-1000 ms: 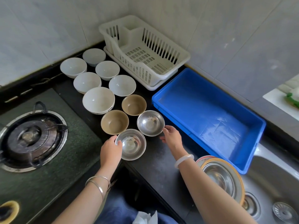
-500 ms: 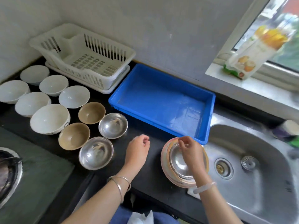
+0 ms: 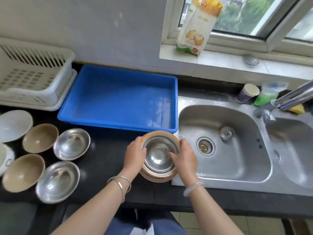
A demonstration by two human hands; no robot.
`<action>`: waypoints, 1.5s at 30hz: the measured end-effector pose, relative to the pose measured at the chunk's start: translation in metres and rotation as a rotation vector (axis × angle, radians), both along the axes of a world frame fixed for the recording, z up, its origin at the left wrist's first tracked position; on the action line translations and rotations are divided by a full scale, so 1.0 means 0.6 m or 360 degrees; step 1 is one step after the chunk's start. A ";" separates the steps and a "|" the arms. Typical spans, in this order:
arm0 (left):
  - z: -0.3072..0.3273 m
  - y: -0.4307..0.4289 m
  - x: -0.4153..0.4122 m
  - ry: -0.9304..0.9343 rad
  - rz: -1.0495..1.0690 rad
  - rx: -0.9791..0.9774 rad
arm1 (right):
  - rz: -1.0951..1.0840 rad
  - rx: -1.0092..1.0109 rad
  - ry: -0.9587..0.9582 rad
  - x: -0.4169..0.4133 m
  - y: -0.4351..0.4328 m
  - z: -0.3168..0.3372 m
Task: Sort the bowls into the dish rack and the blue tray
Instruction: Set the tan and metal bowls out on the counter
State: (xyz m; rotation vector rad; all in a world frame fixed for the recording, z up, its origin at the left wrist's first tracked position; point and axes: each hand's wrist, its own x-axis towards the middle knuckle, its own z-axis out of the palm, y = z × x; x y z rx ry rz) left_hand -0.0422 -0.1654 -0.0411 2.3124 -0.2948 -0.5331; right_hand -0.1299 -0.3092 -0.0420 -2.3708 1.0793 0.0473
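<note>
A stack of bowls (image 3: 159,175), steel ones nested inside an orange-rimmed bowl, stands on the black counter beside the sink. My left hand (image 3: 134,154) grips its left rim and my right hand (image 3: 184,158) grips its right rim, thumb inside the top steel bowl (image 3: 158,154). Just behind it lies the empty blue tray (image 3: 118,68). The white dish rack (image 3: 33,77) sits at the far left. Two steel bowls (image 3: 72,144) (image 3: 57,181), two tan bowls (image 3: 40,138) (image 3: 23,173) and white bowls (image 3: 14,124) rest on the counter at left.
A double steel sink (image 3: 223,180) lies right of the stack, with a strainer plug (image 3: 227,133) and a tap (image 3: 291,97). A paper cup (image 3: 248,93), green bag and yellow sponge stand behind it. A food package (image 3: 198,26) leans on the window sill.
My view swung right from the stove to the sink. My left hand left the steel bowls at left and joined my right hand on the stack of bowls.
</note>
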 end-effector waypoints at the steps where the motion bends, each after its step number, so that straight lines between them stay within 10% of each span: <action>1: 0.000 0.000 0.001 0.0008 -0.0002 0.0005 | 0.0009 -0.0005 0.0013 0.001 0.000 0.000; 18: -0.007 0.005 0.000 0.0022 0.0052 0.0002 | 0.0217 -0.0307 0.0082 -0.001 -0.016 0.032; 45: 0.036 -0.014 0.003 -0.0283 0.0012 0.0030 | -0.0214 0.0340 -0.0338 -0.030 -0.052 0.054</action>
